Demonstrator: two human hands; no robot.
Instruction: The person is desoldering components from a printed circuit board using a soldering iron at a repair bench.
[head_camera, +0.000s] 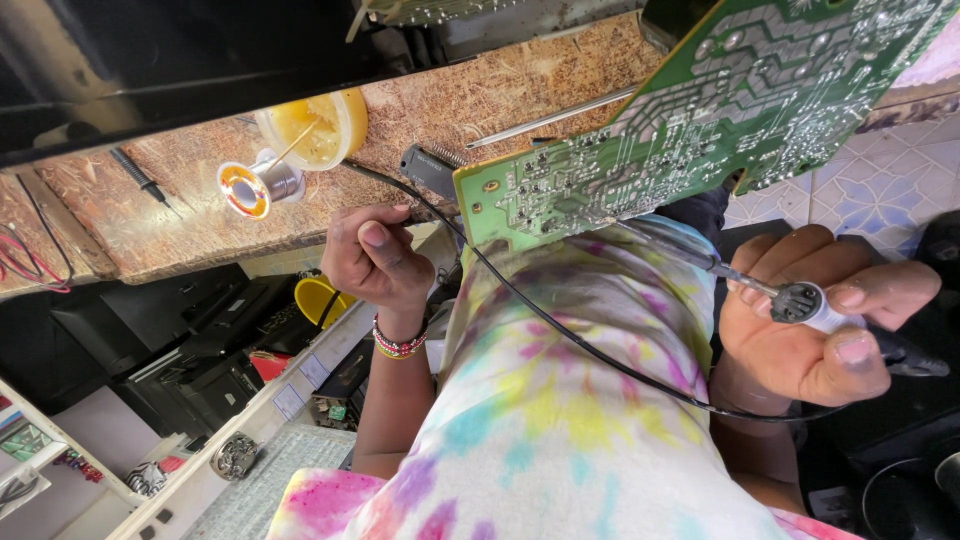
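Left hand (378, 258) is up by the near edge of the chipboard worktop (200, 225), wrist bent, fingers curled into a closed fist w/ the thumbnail facing the camera. It sits just beside the lower left corner of the green printed circuit board (640, 150). Can't tell if it pinches anything, since the fingertips are tucked out of sight. There's 1 beaded bracelet (398, 345) on that wrist.

Right hand (815, 335) is lower and off to the right over the lap, palm turned in. Thumb and fingers are clamped round the white-and-grey handle of a soldering iron (800, 303). Its thin metal shaft points up-left and reaches the board's lower edge, but the tip itself is hard to make out. The board is tilted, solder side to the camera, sticking out past the worktop's near edge (its top right corner is cut off by the frame).

Counts: 2 hands, 1 board, 1 iron, 1 black cord (560, 325) looping across the tie-dye shirt (560, 420). On the worktop there's 1 spool of solder wire (258, 186), 1 round yellow tub (315, 125) touching the spool, and 1 long metal rod (550, 120) partly hidden behind the board. Near the left edge lies 1 slim black probe (140, 178). The red wires (22, 265) at the far left are cut off, so no. unclear
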